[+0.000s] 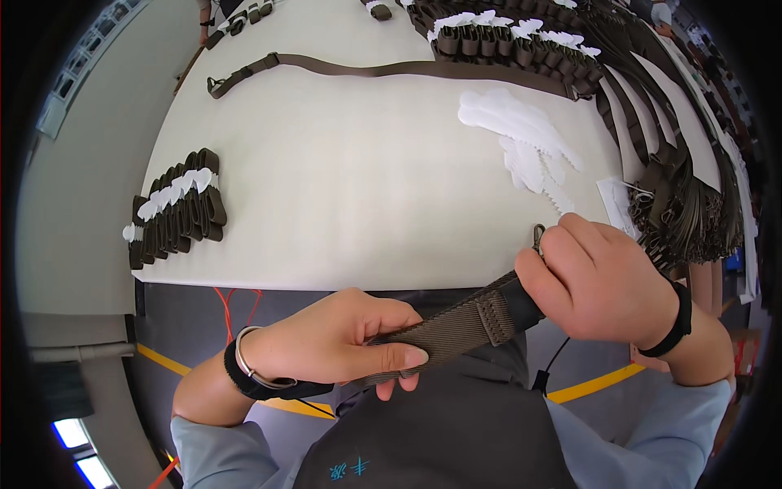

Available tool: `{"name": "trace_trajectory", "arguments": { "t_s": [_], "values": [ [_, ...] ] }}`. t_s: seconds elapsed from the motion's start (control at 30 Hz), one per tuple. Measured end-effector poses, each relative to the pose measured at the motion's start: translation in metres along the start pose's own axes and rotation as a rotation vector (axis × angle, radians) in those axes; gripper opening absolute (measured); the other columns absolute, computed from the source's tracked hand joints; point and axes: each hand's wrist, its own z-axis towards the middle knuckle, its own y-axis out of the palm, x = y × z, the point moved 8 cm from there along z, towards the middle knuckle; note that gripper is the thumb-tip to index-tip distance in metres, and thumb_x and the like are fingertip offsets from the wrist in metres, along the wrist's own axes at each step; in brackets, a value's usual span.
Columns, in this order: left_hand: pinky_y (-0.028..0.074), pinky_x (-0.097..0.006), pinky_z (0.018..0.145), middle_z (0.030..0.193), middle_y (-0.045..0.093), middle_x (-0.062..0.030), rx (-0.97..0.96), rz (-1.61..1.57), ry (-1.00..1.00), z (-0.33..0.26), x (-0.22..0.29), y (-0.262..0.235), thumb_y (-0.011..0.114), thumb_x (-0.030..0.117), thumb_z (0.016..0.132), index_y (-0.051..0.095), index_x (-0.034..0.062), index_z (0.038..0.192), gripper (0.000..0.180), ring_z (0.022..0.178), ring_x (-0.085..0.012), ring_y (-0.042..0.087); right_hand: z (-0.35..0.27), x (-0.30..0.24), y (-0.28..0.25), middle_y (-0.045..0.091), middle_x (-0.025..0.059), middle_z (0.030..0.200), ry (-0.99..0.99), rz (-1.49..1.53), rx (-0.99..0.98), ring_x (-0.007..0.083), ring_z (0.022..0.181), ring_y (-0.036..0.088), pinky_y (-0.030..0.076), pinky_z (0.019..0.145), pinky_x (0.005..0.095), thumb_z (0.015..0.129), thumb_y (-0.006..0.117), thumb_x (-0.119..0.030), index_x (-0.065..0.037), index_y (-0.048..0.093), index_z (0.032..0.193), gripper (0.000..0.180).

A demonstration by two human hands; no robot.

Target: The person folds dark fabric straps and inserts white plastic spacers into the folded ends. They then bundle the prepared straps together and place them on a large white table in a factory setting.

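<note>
A dark brown webbing strap (464, 330) runs between my hands over the table's near edge. My left hand (350, 338) pinches it between thumb and fingers, the thumb lying on top. Farther along, my right hand (590, 273) is closed around the strap's right end, by a black section (521, 303) next to a stitched patch. A small metal hook (538, 235) sticks up beside the right fingers. What lies inside the right fist is hidden.
Folded straps with white bands (175, 208) stand at the table's left, more (513, 45) at the back right. One long strap (366, 68) lies across the far side. White scalloped paper pieces (517, 130) lie right of centre. Loose straps (684, 187) hang over the right edge.
</note>
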Motion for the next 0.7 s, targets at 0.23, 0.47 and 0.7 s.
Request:
{"name": "trace_trajectory", "arguments": {
  "t_s": [0.23, 0.47, 0.7],
  "values": [
    [0.052, -0.024, 0.055, 0.076, 0.069, -0.0067, 0.263, 0.484, 0.235, -0.01, 0.023, -0.008, 0.063, 0.007, 0.092, 0.061, -0.0033, 0.099, 0.013, 0.062, -0.0126, 0.068, 0.006, 0.013, -0.004, 0.047, 0.0102, 0.087, 0.188, 0.422, -0.095, 0.0263, 0.076, 0.051, 0.046, 0.068, 0.0346, 0.078, 0.069, -0.022, 0.001, 0.056, 0.108, 0.041],
    [0.05, -0.031, 0.052, 0.076, 0.065, -0.0122, 0.73, 1.203, 0.625, -0.025, 0.072, -0.004, 0.069, -0.002, 0.079, 0.061, -0.0038, 0.103, 0.025, 0.06, -0.0263, 0.065, 0.007, 0.036, -0.024, 0.052, 0.0126, 0.091, 0.306, 0.377, -0.131, 0.0304, 0.08, 0.053, 0.042, 0.072, 0.0387, 0.068, 0.075, -0.012, 0.001, 0.056, 0.104, 0.043],
    [0.049, -0.029, 0.05, 0.091, 0.065, -0.0194, 1.167, 1.557, 0.972, -0.035, 0.099, -0.006, 0.063, -0.005, 0.074, 0.057, -0.0117, 0.109, 0.036, 0.059, -0.0219, 0.061, 0.024, 0.044, -0.047, 0.057, 0.0143, 0.094, 0.315, 0.152, -0.118, 0.0307, 0.075, 0.056, 0.044, 0.067, 0.0414, 0.063, 0.073, -0.008, -0.001, 0.051, 0.086, 0.033]
  ]
}}
